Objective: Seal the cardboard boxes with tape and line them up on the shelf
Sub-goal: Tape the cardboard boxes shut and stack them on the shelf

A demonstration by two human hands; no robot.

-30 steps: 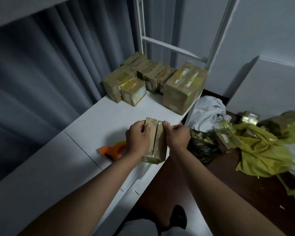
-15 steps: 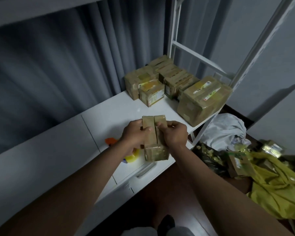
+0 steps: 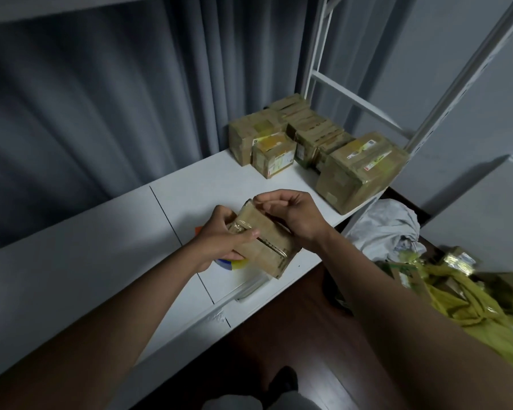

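A small brown cardboard box (image 3: 264, 244), tilted and with a slit between its top flaps, is held above the white shelf (image 3: 190, 190). My left hand (image 3: 222, 241) grips its left side, thumb lying across the top. My right hand (image 3: 293, 214) holds the far end, its fingers curled and pinching at the box's upper corner. Under my left hand lies the tape dispenser (image 3: 234, 263), only orange, blue and yellow bits showing. Several taped boxes (image 3: 308, 143) stand grouped at the shelf's far right end, the largest box (image 3: 359, 170) nearest the front edge.
Grey curtains hang behind the shelf. White shelf uprights (image 3: 317, 54) rise at the right end. On the dark floor to the right lie a white bag (image 3: 388, 226), yellow wrapping (image 3: 462, 297) and more small boxes (image 3: 459, 258). An upper shelf board runs along the top left.
The box has been turned and tilted from upright to slanting. My right hand moved up to its far top corner. The view shifted left and closer.
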